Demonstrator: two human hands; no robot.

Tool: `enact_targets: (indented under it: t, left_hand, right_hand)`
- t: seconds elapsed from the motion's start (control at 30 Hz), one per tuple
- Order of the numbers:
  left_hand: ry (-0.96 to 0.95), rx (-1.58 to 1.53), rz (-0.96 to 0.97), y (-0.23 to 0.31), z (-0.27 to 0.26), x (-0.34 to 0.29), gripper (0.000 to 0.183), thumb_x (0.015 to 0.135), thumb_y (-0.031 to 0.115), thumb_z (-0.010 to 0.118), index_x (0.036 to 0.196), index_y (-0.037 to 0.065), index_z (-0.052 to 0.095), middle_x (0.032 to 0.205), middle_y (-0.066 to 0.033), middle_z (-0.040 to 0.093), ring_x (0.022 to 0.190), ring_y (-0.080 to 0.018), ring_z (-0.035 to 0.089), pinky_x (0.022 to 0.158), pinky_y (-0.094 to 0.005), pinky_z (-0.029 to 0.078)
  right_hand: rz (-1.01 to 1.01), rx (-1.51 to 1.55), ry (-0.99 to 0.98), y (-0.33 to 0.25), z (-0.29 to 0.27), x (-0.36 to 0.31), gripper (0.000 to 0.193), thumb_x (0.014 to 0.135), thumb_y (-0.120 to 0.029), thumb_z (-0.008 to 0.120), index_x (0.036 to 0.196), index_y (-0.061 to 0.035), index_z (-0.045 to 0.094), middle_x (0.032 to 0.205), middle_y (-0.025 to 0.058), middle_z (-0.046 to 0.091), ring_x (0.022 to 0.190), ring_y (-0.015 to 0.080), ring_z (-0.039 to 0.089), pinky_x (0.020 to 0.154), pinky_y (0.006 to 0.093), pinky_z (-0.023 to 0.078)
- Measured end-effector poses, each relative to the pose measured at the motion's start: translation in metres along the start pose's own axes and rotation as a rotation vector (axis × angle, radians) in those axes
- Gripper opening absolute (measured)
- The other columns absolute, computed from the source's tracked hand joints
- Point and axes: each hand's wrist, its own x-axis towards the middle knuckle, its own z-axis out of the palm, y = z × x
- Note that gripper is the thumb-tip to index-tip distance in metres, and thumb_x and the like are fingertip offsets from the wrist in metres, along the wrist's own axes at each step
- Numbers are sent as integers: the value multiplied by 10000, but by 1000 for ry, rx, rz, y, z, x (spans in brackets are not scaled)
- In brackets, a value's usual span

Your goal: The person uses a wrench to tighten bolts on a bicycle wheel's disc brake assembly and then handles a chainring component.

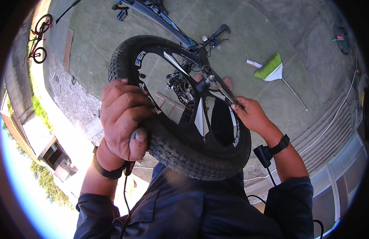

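Observation:
A bicycle wheel (200, 163) with a knobby black tyre and black-and-white spokes is tilted in front of my torso, joined to a dark bicycle frame (164, 22). My left hand (124, 115) wraps round the tyre on its left side, thumb pressed on the tread. On the right, my right hand (250, 113) is closed round the handle end of a long metal wrench (229, 93). The wrench's far end meets the axle area at the wheel's hub. A brake disc (182, 93) shows behind the spokes. My fingertips on the wrench are partly hidden.
Beyond the wheel, a handlebar grip with a lever (218, 36) rests near the floor. A green-bristled broom (270, 69) lies to the right beside a small white tube (254, 63). Another bicycle (38, 44) is at the far left. Corrugated sheeting (328, 119) borders the right side.

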Motion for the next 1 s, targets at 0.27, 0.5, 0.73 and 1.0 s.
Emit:
enact_targets:
  t: [0.27,0.5,0.73,1.0]
  left_hand:
    - [-13,-1,-12,1,-1,-1,272,854,308,483,821,62,595,810,-109,621,815,-321,606,874,-505,420]
    - [-16,4,-16,1,-1,-1,289,873,313,466,830,59,598,818,-110,625,821,-323,606,883,-514,416]
    - [-17,1,-28,0,-1,-3,299,879,319,460,829,60,599,823,-109,628,835,-325,611,904,-515,412]
    - [-33,12,-32,4,-2,-2,292,886,315,454,845,65,599,831,-108,632,840,-325,615,907,-521,410]
  right_hand:
    - [-85,142,57,49,6,24,272,953,-135,555,1166,18,627,1050,172,652,1003,299,637,902,328,474]
    - [-142,232,40,63,11,38,276,942,-133,588,1179,-1,641,1138,135,628,1094,254,602,965,313,440]
    - [-149,346,57,81,24,45,280,943,-136,595,1185,-5,643,1125,122,632,1077,218,595,972,304,428]
    - [-182,326,49,73,26,62,283,944,-129,599,1192,3,636,1100,105,630,1038,186,587,940,288,432]
